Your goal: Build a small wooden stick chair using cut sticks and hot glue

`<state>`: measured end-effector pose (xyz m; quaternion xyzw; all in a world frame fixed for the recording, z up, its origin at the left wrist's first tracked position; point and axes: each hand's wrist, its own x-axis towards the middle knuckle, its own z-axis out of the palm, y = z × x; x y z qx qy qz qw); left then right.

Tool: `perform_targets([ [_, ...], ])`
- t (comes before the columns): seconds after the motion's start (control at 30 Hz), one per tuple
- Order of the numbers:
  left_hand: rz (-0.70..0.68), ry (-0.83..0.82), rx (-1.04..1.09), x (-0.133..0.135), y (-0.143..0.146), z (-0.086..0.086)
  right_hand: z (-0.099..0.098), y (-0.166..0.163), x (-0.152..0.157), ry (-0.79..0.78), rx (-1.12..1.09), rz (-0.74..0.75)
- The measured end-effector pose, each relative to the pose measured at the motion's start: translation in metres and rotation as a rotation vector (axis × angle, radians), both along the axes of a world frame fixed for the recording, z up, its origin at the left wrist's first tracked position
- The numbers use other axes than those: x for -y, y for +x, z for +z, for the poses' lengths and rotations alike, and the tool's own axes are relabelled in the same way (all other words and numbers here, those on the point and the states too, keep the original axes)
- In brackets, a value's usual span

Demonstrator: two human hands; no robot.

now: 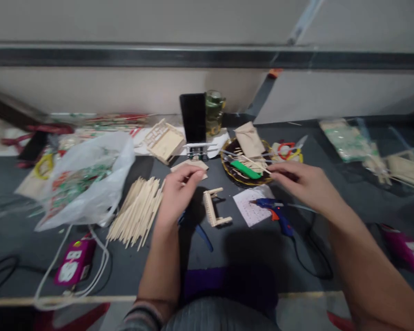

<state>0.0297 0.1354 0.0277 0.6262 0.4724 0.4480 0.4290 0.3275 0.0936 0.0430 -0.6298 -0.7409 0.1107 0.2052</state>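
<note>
My right hand [298, 181] is closed, its fingertips pinching a thin wooden stick [258, 165] above a round dark basket [224, 168] with a yellow rim. In the basket lie short stick pieces and a green object [245, 169]. My left hand [181, 191] is raised with thumb and fingers pressed together; whatever they hold is too small to make out. Below and between my hands a small U-shaped frame of glued sticks [211, 209] stands on the dark table. A blue-handled tool [204, 237] lies partly hidden by my left wrist.
A blue glue gun [276, 209] rests by a spotted white paper [250, 207], its cord trailing right. Left are loose wooden sticks [136, 211], a plastic bag [89, 179] and a magenta power box [76, 259]. Behind stand a phone [193, 117], a jar [214, 110] and a stick model [165, 142].
</note>
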Motion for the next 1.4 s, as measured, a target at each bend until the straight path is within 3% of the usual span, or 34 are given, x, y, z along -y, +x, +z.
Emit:
perform_targets([
  [0.07,-0.07,0.016,0.059,0.012,0.009,0.009,0.019,-0.028,0.014,0.115,-0.158,0.044],
  [0.17,-0.156,0.039,0.249,0.033,0.024,0.023,0.041,-0.071,0.03,0.199,-0.177,0.222],
  [0.27,-0.125,0.006,0.409,0.05,0.022,0.035,0.053,-0.096,0.035,0.203,-0.158,0.365],
  [0.33,-0.051,-0.054,0.385,0.054,0.003,0.038,0.056,-0.094,0.032,0.221,-0.14,0.356],
  [0.4,0.096,-0.105,0.168,0.051,-0.03,0.033,0.054,-0.078,0.025,0.272,-0.135,0.271],
  [0.5,0.253,-0.096,-0.253,0.042,-0.092,0.008,0.039,-0.039,0.012,0.327,-0.098,0.13],
  [0.6,0.34,-0.144,-0.703,0.042,-0.141,-0.027,0.01,0.0,0.001,0.23,0.028,0.057],
  [0.7,0.324,-0.27,-0.912,0.05,-0.158,-0.055,-0.017,0.026,-0.008,0.077,0.158,0.057],
  [0.8,0.28,-0.259,-1.055,0.056,-0.154,-0.065,-0.032,0.038,-0.017,0.005,0.25,0.102],
  [0.9,0.285,-0.205,-1.046,0.053,-0.147,-0.063,-0.039,0.043,-0.025,-0.005,0.335,0.088],
  [1.03,0.357,-0.082,-0.779,0.04,-0.136,-0.052,-0.047,0.042,-0.036,-0.054,0.358,0.089],
  [1.17,0.391,0.013,-0.475,0.022,-0.107,-0.033,-0.055,0.033,-0.05,-0.172,0.346,0.143],
  [1.3,0.342,0.016,-0.255,0.012,-0.071,-0.015,-0.058,0.02,-0.064,-0.211,0.426,0.135],
  [1.4,0.308,0.036,-0.201,0.009,-0.056,-0.011,-0.058,0.012,-0.068,-0.253,0.444,0.173],
])
